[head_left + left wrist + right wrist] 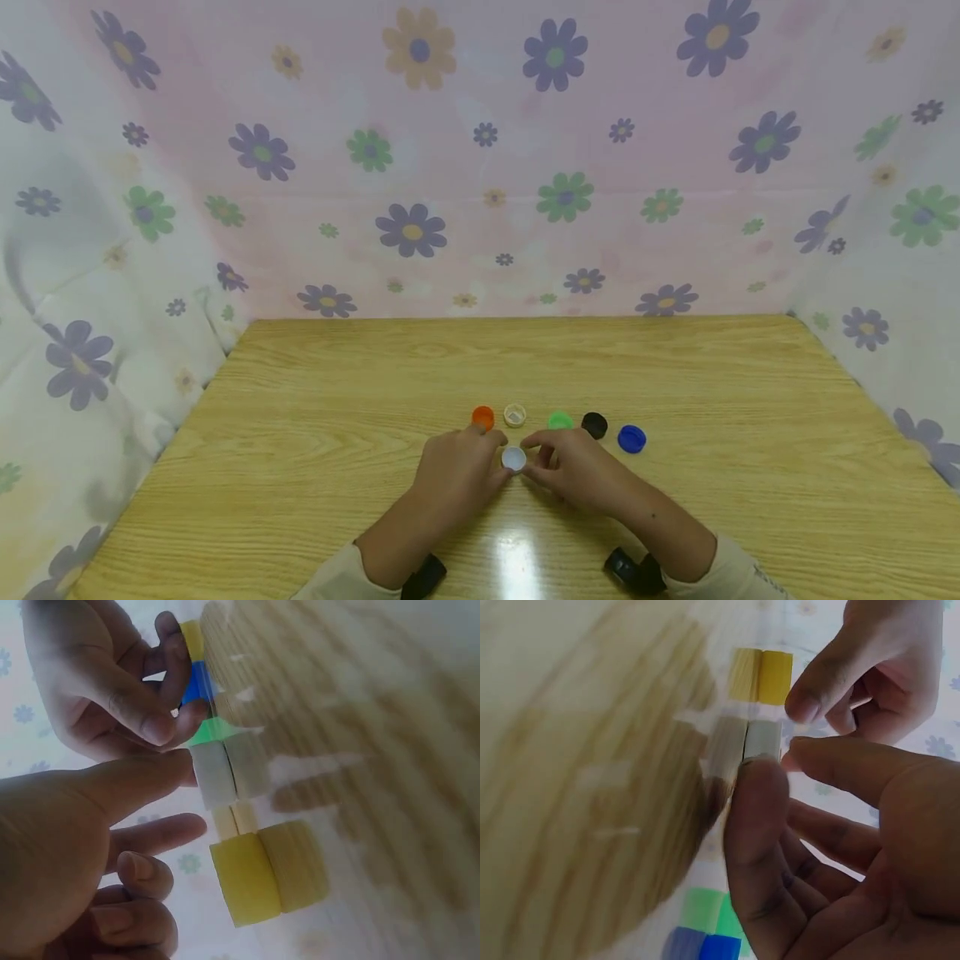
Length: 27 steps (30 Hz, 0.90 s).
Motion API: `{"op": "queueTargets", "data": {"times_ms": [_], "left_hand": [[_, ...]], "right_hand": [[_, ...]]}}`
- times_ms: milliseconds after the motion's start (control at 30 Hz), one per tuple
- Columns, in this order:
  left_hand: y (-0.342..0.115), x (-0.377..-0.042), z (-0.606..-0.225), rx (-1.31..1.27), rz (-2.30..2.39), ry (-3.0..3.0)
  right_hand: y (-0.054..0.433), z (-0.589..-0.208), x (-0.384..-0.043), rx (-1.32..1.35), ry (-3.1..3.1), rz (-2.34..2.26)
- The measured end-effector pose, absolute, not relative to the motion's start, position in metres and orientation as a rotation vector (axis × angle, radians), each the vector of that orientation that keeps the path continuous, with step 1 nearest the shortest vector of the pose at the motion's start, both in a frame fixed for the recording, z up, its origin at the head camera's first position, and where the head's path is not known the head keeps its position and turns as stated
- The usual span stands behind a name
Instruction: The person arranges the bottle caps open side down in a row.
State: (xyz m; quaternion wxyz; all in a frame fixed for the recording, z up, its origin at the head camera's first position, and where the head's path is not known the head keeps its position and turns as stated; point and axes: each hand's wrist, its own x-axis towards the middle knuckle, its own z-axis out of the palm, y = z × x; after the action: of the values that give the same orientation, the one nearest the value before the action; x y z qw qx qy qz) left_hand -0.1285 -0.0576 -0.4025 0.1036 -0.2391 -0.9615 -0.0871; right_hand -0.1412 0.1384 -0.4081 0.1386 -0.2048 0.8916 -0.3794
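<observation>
A small white bottle cap (513,459) stands on the wooden table between my two hands, its round face upward. My right hand (577,467) pinches it from the right with thumb and index finger; the right wrist view shows a fingertip over one end of the white cap (763,739). My left hand (461,471) is at its left side, thumb tip right at the edge of the white cap (214,776), other fingers loosely bent. Just beyond the left fingers lies an orange cap (483,417), and a green cap (559,420) is partly covered by the right hand.
Behind the hands, a cream-coloured cap (514,415), a black cap (595,425) and a blue cap (632,439) lie in a loose row. The wood-grain table (337,375) meets a flowered cloth (487,167) at the back and sides.
</observation>
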Motion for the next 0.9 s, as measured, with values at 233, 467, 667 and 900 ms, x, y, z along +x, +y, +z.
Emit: {"op": "queueTargets", "data": {"times_ms": [233,467,667,900], "left_hand": [[-0.0572,-0.1287,-0.3996,-0.729,-0.236,-2.824],[-0.0552,-0.131,-0.4004,-0.707,-0.246,-2.887],[-0.0542,-0.132,-0.402,-0.727,-0.25,-2.894],[-0.0554,-0.1312,-0.4009,-0.746,-0.217,-2.901]], "right_hand": [[0.1381,-0.4098,-0.1406,-0.656,2.559,-1.122],[0.1374,-0.4074,-0.1389,-0.612,2.537,-1.138],[0.1378,-0.4077,-0.1386,-0.609,2.525,-1.139],[0.1366,-0.4088,-0.1374,-0.672,2.54,-1.132]]}}
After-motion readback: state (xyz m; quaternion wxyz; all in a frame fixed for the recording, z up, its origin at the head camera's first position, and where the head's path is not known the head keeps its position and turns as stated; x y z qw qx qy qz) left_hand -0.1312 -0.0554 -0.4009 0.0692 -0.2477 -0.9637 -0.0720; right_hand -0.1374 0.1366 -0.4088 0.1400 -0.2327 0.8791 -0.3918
